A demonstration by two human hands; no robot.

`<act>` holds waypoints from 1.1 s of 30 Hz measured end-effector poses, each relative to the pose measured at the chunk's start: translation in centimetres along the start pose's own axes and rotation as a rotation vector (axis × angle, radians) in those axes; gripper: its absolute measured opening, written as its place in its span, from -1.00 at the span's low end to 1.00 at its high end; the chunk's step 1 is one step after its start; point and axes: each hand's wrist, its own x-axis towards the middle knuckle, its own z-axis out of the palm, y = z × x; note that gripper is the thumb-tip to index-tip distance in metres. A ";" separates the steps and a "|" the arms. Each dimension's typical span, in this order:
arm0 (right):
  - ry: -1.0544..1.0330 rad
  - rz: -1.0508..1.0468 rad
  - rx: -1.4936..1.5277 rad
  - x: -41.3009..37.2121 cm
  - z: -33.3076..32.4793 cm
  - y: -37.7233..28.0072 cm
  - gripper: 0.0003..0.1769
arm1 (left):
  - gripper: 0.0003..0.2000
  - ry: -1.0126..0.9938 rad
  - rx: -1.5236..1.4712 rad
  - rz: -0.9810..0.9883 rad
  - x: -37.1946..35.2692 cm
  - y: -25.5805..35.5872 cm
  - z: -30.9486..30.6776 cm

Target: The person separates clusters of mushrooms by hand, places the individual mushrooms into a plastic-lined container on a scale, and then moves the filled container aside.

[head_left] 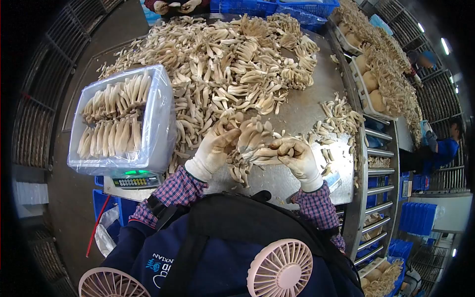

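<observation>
Both gloved hands are over the near part of the metal table [324, 94], with a cluster of mushrooms [255, 136] between them. My left hand [213, 148] has its fingers closed round the left side of the cluster. At the right side, my right hand [297, 158] pinches the stems. Beyond them lies a large heap of loose mushrooms [222, 64]. Rows of mushrooms fill a plastic-lined white box [161, 119], which sits on a scale [131, 182] to the left. A smaller scatter of mushrooms [339, 119] lies to the right.
A roller conveyor [378, 190] runs along the right side. Beyond it, trays [366, 94] hold mushroom blocks. Blue crates [247, 7] stand at the far edge, near another person's gloved hands [175, 6]. A person in blue [445, 148] is at the far right.
</observation>
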 end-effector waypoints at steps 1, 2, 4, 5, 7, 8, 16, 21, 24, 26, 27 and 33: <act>0.025 0.010 0.057 -0.2 0.1 0.2 -0.89 | -0.58 -0.001 -0.003 0.002 0.2 0.1 0.3; 0.023 0.012 0.055 -0.5 -0.1 0.6 -0.89 | -0.58 -0.066 -0.031 0.011 0.3 0.3 0.7; -0.024 -0.097 -0.127 -0.1 -0.1 0.5 -0.78 | -0.50 -0.165 -0.210 -0.050 0.2 0.9 1.3; -0.024 -0.100 -0.129 -0.3 0.0 0.3 -0.78 | -0.50 -0.168 -0.210 -0.048 0.0 1.1 1.6; 0.076 0.098 0.322 0.3 2.7 -2.9 -0.54 | -0.39 -0.145 0.116 0.166 -0.2 0.8 2.5; 0.186 0.068 0.288 0.6 3.0 -2.8 -0.36 | -0.32 -0.059 0.058 0.235 -0.1 0.2 3.3; 0.177 -0.069 0.742 1.5 7.0 3.3 0.12 | -0.20 0.149 0.361 0.537 1.2 -3.1 3.7; 0.347 -0.080 0.691 2.4 8.1 2.6 -0.13 | -0.19 0.186 0.637 0.353 1.4 -2.8 3.4; 0.204 0.046 1.405 2.1 6.9 3.7 -0.42 | -0.20 0.087 0.724 0.372 1.2 -2.3 3.2; 0.214 0.050 1.403 1.4 6.4 5.4 -0.42 | -0.19 0.017 0.763 0.316 1.3 -2.4 2.7; 0.221 0.053 1.402 1.3 6.4 5.5 -0.42 | -0.19 0.015 0.762 0.314 1.3 -1.9 3.0; 0.504 0.148 1.389 1.7 6.1 6.3 -0.60 | -0.20 0.149 0.758 0.286 -0.2 -2.0 5.2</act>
